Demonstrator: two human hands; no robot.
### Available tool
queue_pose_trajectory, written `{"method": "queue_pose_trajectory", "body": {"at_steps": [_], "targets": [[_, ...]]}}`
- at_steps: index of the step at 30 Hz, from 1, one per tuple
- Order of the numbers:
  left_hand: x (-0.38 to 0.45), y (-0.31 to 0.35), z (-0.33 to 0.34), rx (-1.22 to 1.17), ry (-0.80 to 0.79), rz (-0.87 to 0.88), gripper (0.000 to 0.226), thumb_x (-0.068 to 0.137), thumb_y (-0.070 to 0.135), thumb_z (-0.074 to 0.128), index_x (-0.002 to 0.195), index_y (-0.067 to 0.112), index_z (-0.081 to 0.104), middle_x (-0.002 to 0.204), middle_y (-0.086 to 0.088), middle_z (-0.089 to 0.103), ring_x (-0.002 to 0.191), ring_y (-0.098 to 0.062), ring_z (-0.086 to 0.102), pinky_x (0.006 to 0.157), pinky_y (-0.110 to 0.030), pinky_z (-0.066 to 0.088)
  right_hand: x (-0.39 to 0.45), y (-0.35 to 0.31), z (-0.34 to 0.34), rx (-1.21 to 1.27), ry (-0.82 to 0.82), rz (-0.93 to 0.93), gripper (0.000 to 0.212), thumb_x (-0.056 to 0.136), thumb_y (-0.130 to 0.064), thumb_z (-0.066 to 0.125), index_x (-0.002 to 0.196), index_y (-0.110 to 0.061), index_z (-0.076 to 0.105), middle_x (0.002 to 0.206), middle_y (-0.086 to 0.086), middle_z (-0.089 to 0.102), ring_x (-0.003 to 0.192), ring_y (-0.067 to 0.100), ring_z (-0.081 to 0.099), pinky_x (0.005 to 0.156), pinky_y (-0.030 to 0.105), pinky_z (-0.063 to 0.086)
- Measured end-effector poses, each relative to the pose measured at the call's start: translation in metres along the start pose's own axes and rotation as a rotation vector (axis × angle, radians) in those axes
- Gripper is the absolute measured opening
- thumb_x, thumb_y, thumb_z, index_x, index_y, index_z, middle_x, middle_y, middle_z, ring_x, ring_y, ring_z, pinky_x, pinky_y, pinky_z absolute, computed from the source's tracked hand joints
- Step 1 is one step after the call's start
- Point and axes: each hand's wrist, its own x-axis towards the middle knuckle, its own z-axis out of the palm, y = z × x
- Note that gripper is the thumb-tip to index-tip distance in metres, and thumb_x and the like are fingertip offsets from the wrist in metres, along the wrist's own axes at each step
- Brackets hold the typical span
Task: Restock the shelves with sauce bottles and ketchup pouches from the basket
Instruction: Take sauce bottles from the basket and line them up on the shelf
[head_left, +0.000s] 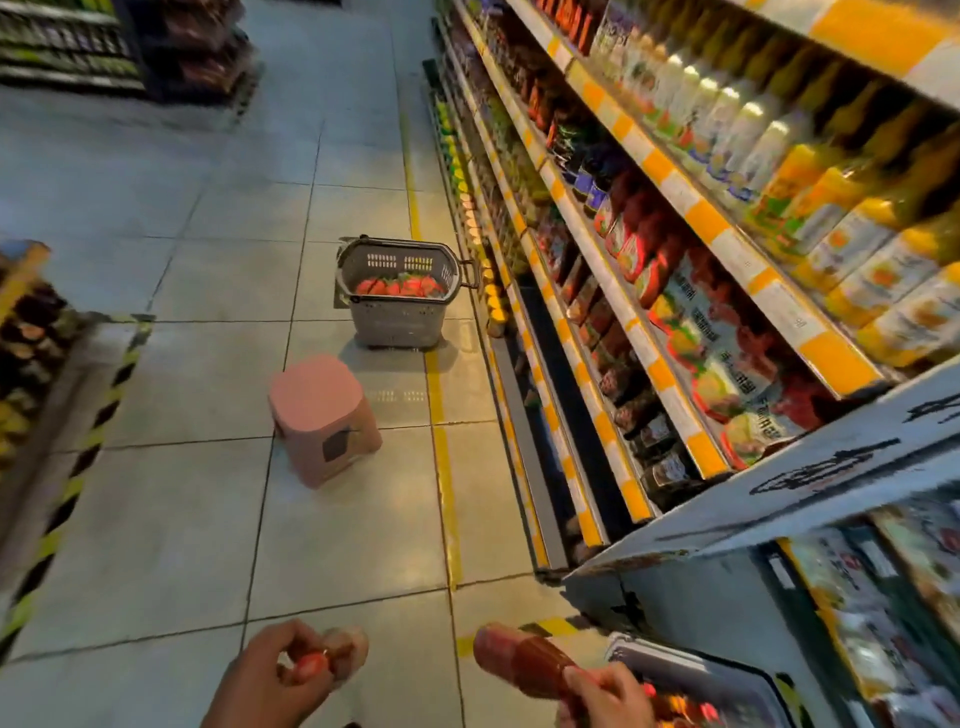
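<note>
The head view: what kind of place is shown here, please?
Most likely a supermarket aisle. Long shelves at the right hold rows of bottles and pouches behind orange and white price strips, a grey basket of red pouches stands on the tiled floor, and a pink stool sits near it.

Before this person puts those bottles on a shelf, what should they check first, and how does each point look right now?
1. Right hand grips a sauce bottle: ok.
2. Left hand holds a second bottle: ok, though blurred.
3. Free slot on the shelves: cannot tell.
4. Basket holds more red stock: ok.
5. Pink stool stands in the aisle: not ok if walking back.
</note>
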Motion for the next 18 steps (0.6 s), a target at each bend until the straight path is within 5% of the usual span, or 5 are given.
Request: {"method": "queue_pose_trajectory", "body": {"at_steps": [6, 18], "targets": [[0.071, 0.029, -0.015, 0.033, 0.000, 0.046, 0.033, 0.070, 0.007, 0.082, 0.077, 0.037, 0.070, 0.081, -0.002, 0.068, 0.059, -0.023, 0.065, 0.063, -0.030, 0.049, 0.013, -0.027, 0.027, 0.038, -0.063, 0.156, 0.030, 0.081, -0.009, 0.081, 0.082, -0.003, 0.051, 0.066, 0.036, 0.061, 0.050, 0.027, 0.053, 0.049, 0.025, 0.038], [0.222, 0.122, 0.070, 0.033, -0.221, 0.156, 0.028, 0.074, 0.012, 0.082, 0.086, 0.034, 0.070, 0.090, 0.000, 0.067, 0.071, -0.018, 0.063, 0.063, -0.029, 0.048, 0.163, -0.067, 0.053, 0.083, -0.047, 0.248, 0.028, 0.093, -0.002, 0.069, 0.086, -0.008, 0.043, 0.061, 0.030, 0.060, 0.053, 0.027, 0.052, 0.046, 0.027, 0.037]]}}
